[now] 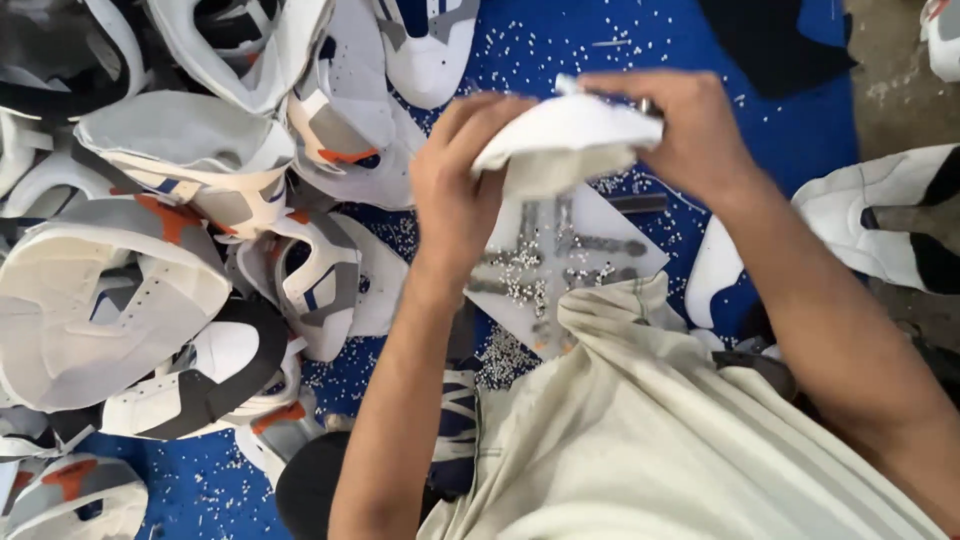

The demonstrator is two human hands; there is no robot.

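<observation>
Both hands hold one white shoe upper (560,140) above a blue mat. My left hand (455,185) grips its left end with the fingers curled over the edge. My right hand (690,125) clasps its right end from above, and something small and metallic shows by the fingertips. Below the held piece lies a white board (610,225) with grey marks and small white pellets scattered on it.
A pile of white, grey and orange shoe uppers (150,250) fills the left side. More uppers lie at the right (880,225) and top (430,45). White pellets litter the blue mat (790,130). A beige shirt (650,440) covers the lower centre.
</observation>
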